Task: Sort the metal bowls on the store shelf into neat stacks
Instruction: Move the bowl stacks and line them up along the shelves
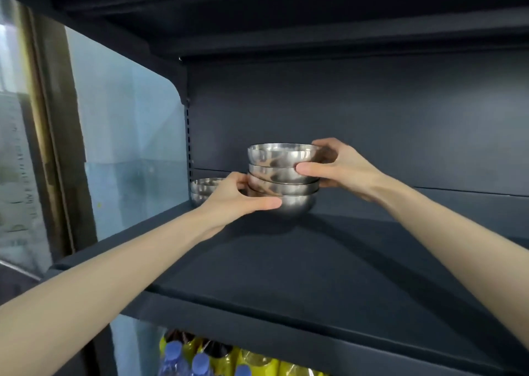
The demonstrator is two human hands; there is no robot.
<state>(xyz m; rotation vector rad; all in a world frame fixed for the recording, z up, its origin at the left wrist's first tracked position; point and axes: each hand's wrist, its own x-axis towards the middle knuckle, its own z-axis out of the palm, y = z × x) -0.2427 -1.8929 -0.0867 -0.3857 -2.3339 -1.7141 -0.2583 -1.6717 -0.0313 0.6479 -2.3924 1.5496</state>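
A stack of several shiny metal bowls point(282, 175) stands on the dark shelf point(286, 255), slightly uneven in its middle layers. My left hand point(237, 196) grips the bottom bowl from the left, thumb across its front. My right hand point(340, 166) holds the upper bowls from the right, thumb on the front and fingers behind the rim. A second, lower stack of two bowls point(201, 189) sits at the shelf's back left corner, partly hidden by my left hand.
The shelf has a dark back wall point(357, 118) and another shelf board overhead point(286, 32). A glass pane point(123, 135) closes the left side. Bottles with blue caps and yellow contents point(200, 358) stand on the level below.
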